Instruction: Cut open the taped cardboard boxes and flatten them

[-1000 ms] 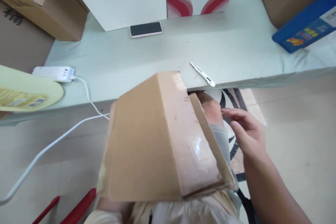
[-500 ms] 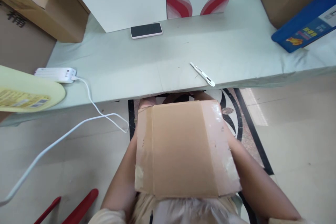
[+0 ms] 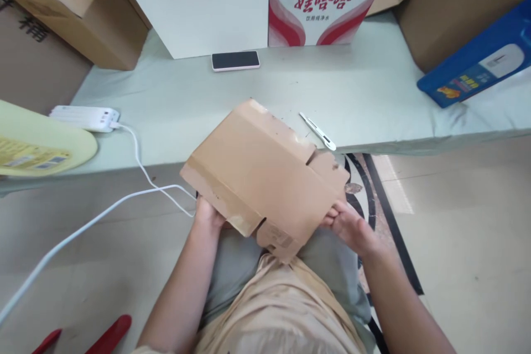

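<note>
A brown cardboard box (image 3: 257,171) with taped edges and cut flaps sits tilted above my lap, its far corner over the table's front edge. My left hand (image 3: 208,213) holds it from below at the lower left edge, its fingers hidden beneath the cardboard. At the right edge, near a loose flap, my right hand (image 3: 350,225) is turned palm up, with its fingertips tucked against the underside. Just beyond the box, a white utility knife (image 3: 317,131) lies on the table.
On the cloth-covered table (image 3: 174,105) lie a phone (image 3: 235,61) and a white power bank (image 3: 85,118) with a hanging cable (image 3: 103,207). A printed water carton (image 3: 323,8), a blue container (image 3: 477,61), a yellow bottle (image 3: 41,141) and an open carton (image 3: 103,22) stand around.
The cardboard box has turned and moved forward and up toward the table, showing its flaps at the near right end. Both hands, hidden behind it before, now show at its sides.
</note>
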A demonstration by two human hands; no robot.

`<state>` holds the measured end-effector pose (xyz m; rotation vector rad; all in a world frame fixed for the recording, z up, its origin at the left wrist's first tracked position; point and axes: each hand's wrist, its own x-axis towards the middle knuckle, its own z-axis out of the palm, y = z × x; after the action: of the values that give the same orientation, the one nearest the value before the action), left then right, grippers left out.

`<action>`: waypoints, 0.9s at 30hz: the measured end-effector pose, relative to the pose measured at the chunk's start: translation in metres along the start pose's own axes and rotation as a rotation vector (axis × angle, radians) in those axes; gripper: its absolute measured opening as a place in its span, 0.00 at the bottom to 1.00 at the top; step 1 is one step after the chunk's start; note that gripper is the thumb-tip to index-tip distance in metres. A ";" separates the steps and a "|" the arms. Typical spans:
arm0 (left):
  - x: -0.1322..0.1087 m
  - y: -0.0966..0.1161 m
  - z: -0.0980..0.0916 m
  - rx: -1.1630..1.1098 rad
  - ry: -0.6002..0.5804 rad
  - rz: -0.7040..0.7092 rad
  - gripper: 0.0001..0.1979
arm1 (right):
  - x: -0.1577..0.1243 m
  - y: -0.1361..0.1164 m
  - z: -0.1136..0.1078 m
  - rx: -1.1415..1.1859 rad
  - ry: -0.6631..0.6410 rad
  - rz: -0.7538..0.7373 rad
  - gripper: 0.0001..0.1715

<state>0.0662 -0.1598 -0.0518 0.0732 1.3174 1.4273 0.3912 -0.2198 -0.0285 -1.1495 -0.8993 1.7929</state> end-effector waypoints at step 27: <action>0.076 0.039 0.084 1.353 -0.230 1.037 0.15 | 0.035 -0.126 -0.075 -0.389 1.058 -0.442 0.29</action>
<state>0.0696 -0.0407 -0.0383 1.9579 1.9056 0.9200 0.4830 -0.1252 0.0440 -1.7039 -0.7419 0.4892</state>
